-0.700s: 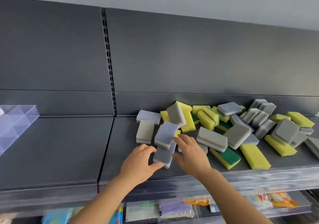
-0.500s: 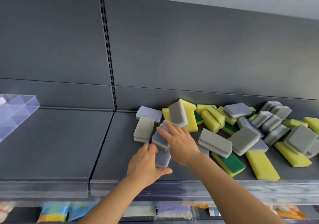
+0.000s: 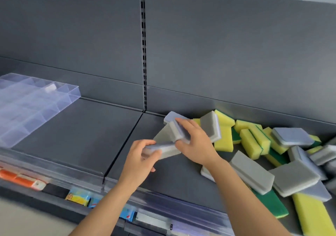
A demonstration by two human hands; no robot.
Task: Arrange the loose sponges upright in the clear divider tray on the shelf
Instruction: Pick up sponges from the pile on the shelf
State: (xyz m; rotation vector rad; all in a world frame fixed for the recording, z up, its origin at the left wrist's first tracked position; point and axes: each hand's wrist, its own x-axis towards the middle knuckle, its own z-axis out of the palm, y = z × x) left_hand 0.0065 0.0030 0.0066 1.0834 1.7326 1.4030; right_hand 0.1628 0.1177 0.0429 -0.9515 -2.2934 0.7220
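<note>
My left hand (image 3: 139,158) grips a flat grey-and-lilac sponge (image 3: 164,149) just above the dark shelf (image 3: 76,135). My right hand (image 3: 195,145) pinches another grey-and-lilac sponge (image 3: 177,130), tilted on edge right above the first. A further grey sponge (image 3: 161,135) lies behind them. The loose pile of sponges (image 3: 272,150), grey and yellow-green, spreads over the shelf's right part. The clear divider tray (image 3: 31,103) sits at the far left of the shelf; a small pale piece lies in one back compartment.
A clear plastic lip (image 3: 54,165) runs along the shelf's front edge. Packaged goods (image 3: 78,195) fill the lower shelf beneath. A slotted upright (image 3: 143,54) splits the grey back panel. Bare shelf stretches between tray and hands.
Both hands have taken hold of a grey sponge each and lifted them off the shelf. The view has swung left, so more of the tray shows.
</note>
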